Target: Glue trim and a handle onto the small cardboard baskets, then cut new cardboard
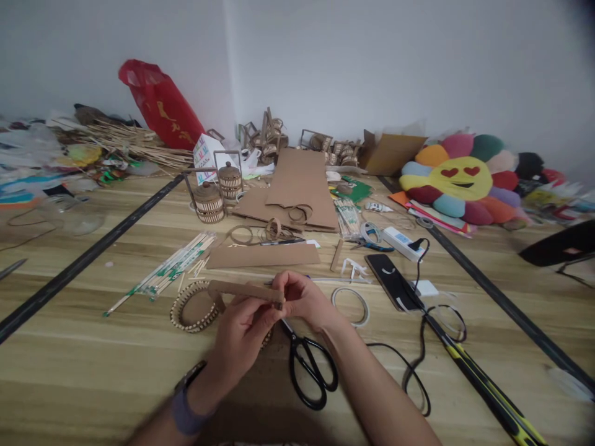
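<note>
Pinching a flat, bent cardboard strip (248, 291): both hands (242, 328)

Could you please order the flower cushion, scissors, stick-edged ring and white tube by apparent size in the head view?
1. The flower cushion
2. The scissors, partly hidden
3. The stick-edged ring
4. The white tube
Nearness to the camera enlarges the scissors.

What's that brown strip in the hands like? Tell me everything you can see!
The brown strip is narrow, plain and looks like cardboard. It bends near its left end, where a short part points down. It's held above the wooden table, running mostly sideways. The left hand and right hand both hold it near its right end, partly hiding it.
</note>
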The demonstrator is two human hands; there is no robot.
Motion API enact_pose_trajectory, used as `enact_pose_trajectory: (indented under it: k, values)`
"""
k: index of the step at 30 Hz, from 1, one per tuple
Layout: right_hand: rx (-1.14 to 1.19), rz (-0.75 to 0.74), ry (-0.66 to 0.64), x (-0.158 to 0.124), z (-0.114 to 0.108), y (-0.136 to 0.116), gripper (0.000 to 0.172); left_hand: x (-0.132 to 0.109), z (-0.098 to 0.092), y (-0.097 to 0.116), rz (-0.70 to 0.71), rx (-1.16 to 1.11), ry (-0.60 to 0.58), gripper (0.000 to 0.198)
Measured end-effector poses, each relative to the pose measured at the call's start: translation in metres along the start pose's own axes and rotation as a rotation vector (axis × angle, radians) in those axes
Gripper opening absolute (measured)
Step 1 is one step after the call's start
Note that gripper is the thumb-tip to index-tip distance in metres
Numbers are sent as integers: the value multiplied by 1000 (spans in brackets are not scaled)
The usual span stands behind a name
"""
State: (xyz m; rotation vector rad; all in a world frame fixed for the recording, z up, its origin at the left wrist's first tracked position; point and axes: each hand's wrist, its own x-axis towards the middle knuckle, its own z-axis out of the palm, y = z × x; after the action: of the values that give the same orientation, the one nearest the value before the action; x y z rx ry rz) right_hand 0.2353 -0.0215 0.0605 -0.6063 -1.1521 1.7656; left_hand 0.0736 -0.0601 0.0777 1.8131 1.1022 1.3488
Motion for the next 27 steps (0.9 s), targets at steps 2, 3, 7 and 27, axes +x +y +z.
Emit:
enact_pose_trajectory:
  k: [2, 3, 7, 27]
  values:
    - [6, -12, 1, 0, 2, 0, 47, -2, 0, -2, -21, -15, -7, 18]
    - [3, -16, 0, 0, 2, -1, 47, -2, 1, -4, -33, -25, -8, 19]
    - [-5, -3, 30, -2, 2, -1, 46, -3, 3, -8, -67, -71, -24, 22]
    - [-148, -328, 258, -3, 5, 19, 40, -7, 14, -17, -131, -187, -24, 27]
